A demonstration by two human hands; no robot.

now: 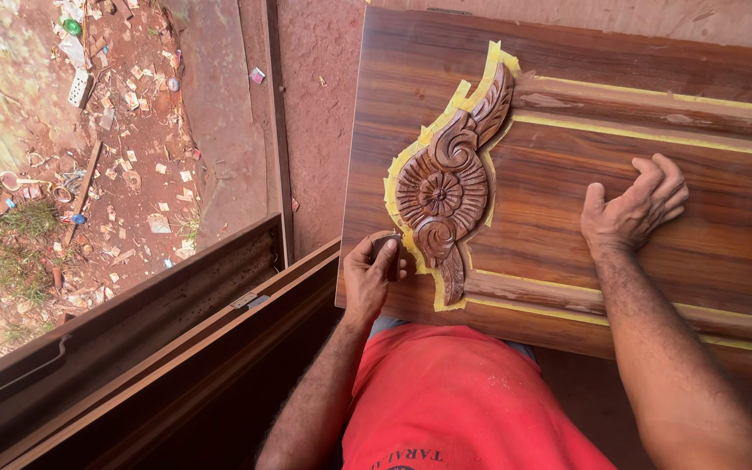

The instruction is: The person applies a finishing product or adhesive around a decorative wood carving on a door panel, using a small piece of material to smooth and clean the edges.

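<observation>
A brown wooden panel (567,78) lies in front of me, with a carved floral scroll (446,187) fixed on it and yellow masking tape (406,161) outlining the carving and the raised mouldings. My left hand (369,277) is at the panel's near edge beside the carving's lower end, fingers closed on a small dark tool or piece (386,252) pressed against the tape. My right hand (633,209) rests flat on the panel to the right of the carving, fingers spread and slightly curled, holding nothing.
Dark wooden door frames (158,348) lean at the lower left below the panel. Beyond them lies red earth littered with scraps and debris (106,130), with grass patches (28,218) at the far left. My red shirt (463,400) fills the bottom centre.
</observation>
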